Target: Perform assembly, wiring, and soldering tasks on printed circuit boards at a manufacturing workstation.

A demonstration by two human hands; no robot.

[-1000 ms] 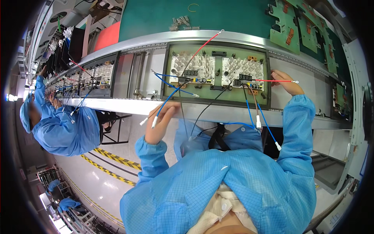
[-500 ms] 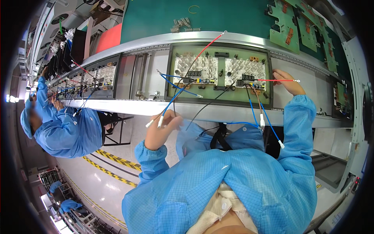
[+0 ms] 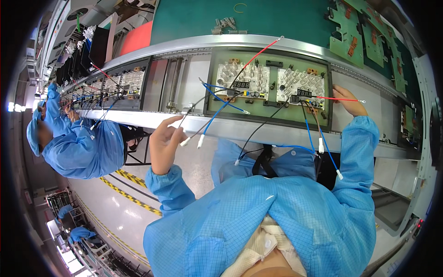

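Before me a dark-framed green carrier tray (image 3: 272, 123) holds two circuit boards: a left board (image 3: 256, 76) and a right board (image 3: 291, 79). Each bears a small dark digit display and clear upright parts. My left hand (image 3: 164, 144) is off the tray's near left corner, index finger and thumb closed on a black wire (image 3: 201, 102) running from the left board. Beside it hang blue wires (image 3: 211, 122) with white connectors. My right hand (image 3: 351, 100) grips the tray's right edge with bent fingers. A red wire (image 3: 339, 98) passes just in front of it.
The tray sits on a metal conveyor line (image 3: 161, 121). Springs (image 3: 225, 24) lie on the green mat (image 3: 286, 18) beyond, near green panels (image 3: 347, 39) at right. A co-worker in blue (image 3: 90, 150) handles similar wired boards at left. Wires hang over the near rail.
My left hand has moved left and slightly up, drawing the black wire out straighter. My right hand stays at the tray's edge. The whole view has shifted slightly.
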